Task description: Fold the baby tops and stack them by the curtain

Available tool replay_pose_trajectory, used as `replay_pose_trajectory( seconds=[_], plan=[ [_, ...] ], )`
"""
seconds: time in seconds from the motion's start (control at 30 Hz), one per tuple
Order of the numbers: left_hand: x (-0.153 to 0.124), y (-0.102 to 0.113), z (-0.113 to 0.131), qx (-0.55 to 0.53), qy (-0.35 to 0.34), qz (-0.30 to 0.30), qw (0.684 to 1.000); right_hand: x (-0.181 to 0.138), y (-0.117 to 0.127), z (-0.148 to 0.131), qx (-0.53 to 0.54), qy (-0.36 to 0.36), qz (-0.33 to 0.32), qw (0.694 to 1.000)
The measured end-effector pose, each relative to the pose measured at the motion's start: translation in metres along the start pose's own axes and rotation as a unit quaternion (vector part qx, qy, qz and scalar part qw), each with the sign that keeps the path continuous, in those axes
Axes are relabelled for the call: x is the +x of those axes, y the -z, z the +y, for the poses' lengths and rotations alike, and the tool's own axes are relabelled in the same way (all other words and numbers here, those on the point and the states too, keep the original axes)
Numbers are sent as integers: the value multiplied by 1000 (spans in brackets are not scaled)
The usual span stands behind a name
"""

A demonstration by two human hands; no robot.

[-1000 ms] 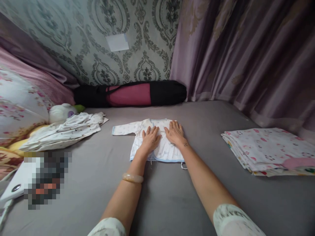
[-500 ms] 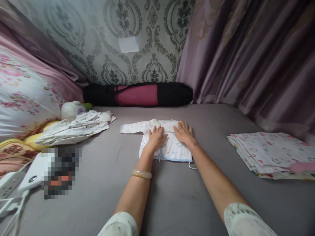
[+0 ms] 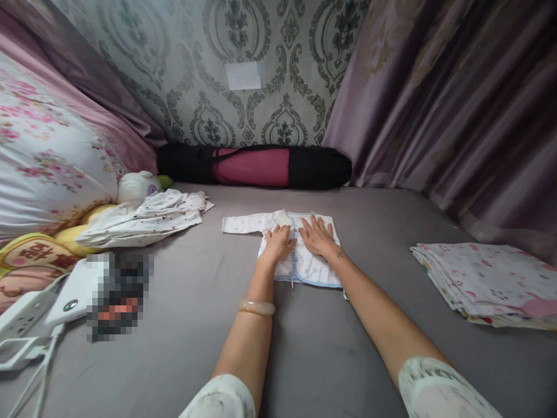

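The left hand [image 3: 278, 244] and right hand [image 3: 319, 238] lay open and palm-down, side by side on the small white baby shirt [image 3: 305, 269] at mid-bed [image 3: 304, 354], its outstretched sleeve [image 3: 243, 223] running leftward, nearer the left hand.

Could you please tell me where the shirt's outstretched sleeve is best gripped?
Pinch the sleeve at its cuff end, probably coming from the left: it lies flat and points that way, clear of the left hand and right hand resting flat on the shirt.
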State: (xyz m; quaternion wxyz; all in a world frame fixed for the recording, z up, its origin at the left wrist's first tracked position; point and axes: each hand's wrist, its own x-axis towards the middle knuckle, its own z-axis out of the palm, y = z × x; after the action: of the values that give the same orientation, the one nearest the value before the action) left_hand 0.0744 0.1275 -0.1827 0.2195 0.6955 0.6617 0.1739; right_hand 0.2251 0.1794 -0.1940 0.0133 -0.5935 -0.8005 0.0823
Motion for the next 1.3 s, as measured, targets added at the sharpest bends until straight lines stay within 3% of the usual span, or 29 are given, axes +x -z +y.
replay_pose_trajectory(
  seconds=[0.13, 0.27, 0.5, 0.7, 0.83, 1.03, 1.2, 1.3],
  plan=[
    [5, 1, -5, -24, -4, 34, 999, 0, 8, -12, 14, 21, -2, 1000],
    [6, 8, -10, -90, 40, 79, 992, -1, 4, -26, 17, 75, -10, 997],
    [2, 20, -18, -144, 82, 126, 978, 0, 0, -27, 23, 66, -16, 997],
    [7, 18, -22, -150, 94, 158, 971, 16, 11, -42, 5, 91, 23, 996],
    [9, 18, -28, -161, 111, 196, 961, 30, 4, -57, 10, 126, 24, 992],
    [9, 18, -35, -189, 143, 206, 949, 37, -14, -61, 12, 116, 6, 993],
    [10, 18, -37, -200, 154, 209, 945, 39, -10, -63, 18, 107, -11, 994],
    [11, 19, -42, -215, 162, 214, 939, 41, -7, -68, 23, 113, 21, 993]
  ],
)
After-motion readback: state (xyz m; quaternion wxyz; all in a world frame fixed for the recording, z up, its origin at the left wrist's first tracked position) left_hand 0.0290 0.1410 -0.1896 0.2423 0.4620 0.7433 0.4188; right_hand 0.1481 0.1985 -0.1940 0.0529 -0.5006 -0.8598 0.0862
